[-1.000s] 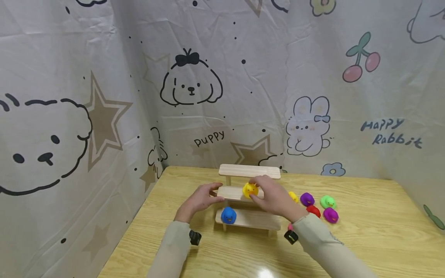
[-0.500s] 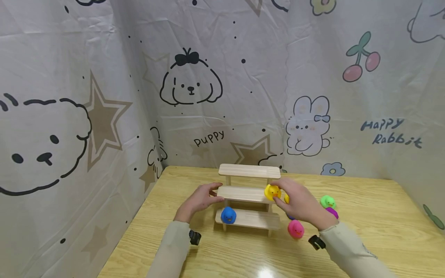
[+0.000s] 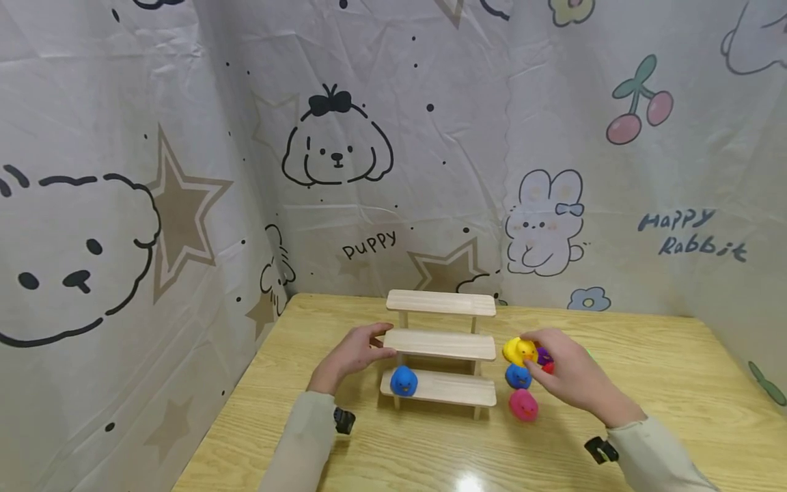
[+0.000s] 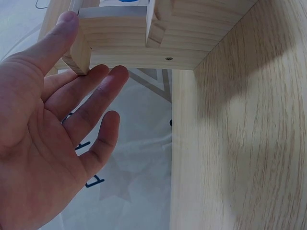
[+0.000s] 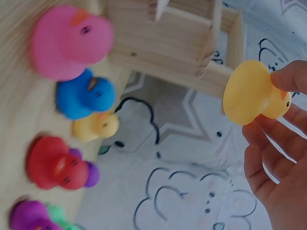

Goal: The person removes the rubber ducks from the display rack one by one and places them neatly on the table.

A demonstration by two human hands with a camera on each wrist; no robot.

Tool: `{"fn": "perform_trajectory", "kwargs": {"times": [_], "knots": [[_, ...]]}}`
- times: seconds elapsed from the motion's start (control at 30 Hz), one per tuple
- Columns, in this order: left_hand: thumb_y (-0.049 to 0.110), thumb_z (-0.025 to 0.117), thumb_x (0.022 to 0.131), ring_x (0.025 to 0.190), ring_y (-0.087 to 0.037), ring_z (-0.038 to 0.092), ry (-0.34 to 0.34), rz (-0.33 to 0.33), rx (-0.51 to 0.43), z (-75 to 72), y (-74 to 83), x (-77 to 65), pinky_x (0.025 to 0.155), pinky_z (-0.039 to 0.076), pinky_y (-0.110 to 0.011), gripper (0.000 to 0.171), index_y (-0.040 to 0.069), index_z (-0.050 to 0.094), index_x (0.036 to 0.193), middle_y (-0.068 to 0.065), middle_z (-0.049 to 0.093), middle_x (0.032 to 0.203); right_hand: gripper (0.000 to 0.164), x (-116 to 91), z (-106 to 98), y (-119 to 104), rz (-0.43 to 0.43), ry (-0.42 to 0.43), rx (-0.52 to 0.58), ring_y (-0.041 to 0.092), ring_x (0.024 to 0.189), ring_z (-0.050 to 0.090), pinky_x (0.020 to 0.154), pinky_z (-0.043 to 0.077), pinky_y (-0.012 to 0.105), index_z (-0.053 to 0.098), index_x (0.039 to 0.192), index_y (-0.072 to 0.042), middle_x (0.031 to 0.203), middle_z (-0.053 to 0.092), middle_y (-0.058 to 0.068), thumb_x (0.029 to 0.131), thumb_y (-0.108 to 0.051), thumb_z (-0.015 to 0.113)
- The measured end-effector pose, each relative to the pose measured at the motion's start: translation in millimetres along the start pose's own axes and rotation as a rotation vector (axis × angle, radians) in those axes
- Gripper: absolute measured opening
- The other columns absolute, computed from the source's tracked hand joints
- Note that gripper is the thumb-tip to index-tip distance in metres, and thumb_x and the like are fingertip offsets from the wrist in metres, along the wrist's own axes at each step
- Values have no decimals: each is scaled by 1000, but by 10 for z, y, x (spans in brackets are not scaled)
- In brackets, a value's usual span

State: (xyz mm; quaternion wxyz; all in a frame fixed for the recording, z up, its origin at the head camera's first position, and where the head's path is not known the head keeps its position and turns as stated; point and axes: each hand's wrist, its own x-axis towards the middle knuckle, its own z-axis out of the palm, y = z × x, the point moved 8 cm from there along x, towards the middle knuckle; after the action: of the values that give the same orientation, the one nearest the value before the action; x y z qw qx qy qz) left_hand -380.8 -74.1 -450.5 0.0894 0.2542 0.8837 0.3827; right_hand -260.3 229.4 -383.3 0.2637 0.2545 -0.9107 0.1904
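A small three-tier wooden shelf (image 3: 439,344) stands on the table. At its left side my left hand (image 3: 355,353) grips the end of the middle tier; the left wrist view has the thumb on one side of the board (image 4: 80,52) and fingertips on the other. My right hand (image 3: 568,365) pinches a yellow rubber duck (image 5: 247,93) between thumb and fingers, in the air right of the shelf. A blue rubber duck (image 3: 404,381) sits at the left of the bottom tier. The middle and top tiers bear nothing.
Right of the shelf stand a pink duck (image 3: 524,405), another blue duck (image 3: 518,376) and a second yellow duck (image 5: 93,127). Red (image 5: 53,163), purple (image 5: 31,215) and green (image 5: 58,215) ducks are farther right. A printed curtain (image 3: 393,137) hangs behind the table.
My right hand has lifted the yellow duck off the middle tier and carried it right, over the other ducks. The left hand has stayed on the shelf.
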Motion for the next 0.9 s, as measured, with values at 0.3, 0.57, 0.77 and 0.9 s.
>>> {"fn": "perform_trajectory", "kwargs": {"times": [0.3,0.57,0.77,0.9], "knots": [[31,67,89,107,-27,58,1,-10,0,2,-21,-6,84,50,-40,57,10,48,139,-12,51,134,36,-276,42,262,128,-98,-38,15,81,50,68,50,33,63,105,-3,99,61,4,73,-6,79],[31,66,90,110,-29,57,-3,-9,-1,13,-35,6,85,50,-40,58,9,46,140,-11,51,135,36,-462,89,425,155,-154,-41,14,82,54,67,51,30,62,104,-4,98,62,3,73,-10,80],[32,65,90,110,-29,56,-11,3,2,12,-27,12,86,50,-40,59,7,45,140,-11,50,135,35,-572,121,513,178,-192,-47,9,76,51,64,49,26,62,98,-9,90,58,-5,70,-10,83],[32,65,90,110,-27,56,-12,-5,8,13,-32,11,85,50,-39,59,9,45,141,-10,50,136,34,-649,192,591,244,-265,-24,11,82,56,69,53,30,61,98,-13,93,59,-5,71,-12,82]]}}
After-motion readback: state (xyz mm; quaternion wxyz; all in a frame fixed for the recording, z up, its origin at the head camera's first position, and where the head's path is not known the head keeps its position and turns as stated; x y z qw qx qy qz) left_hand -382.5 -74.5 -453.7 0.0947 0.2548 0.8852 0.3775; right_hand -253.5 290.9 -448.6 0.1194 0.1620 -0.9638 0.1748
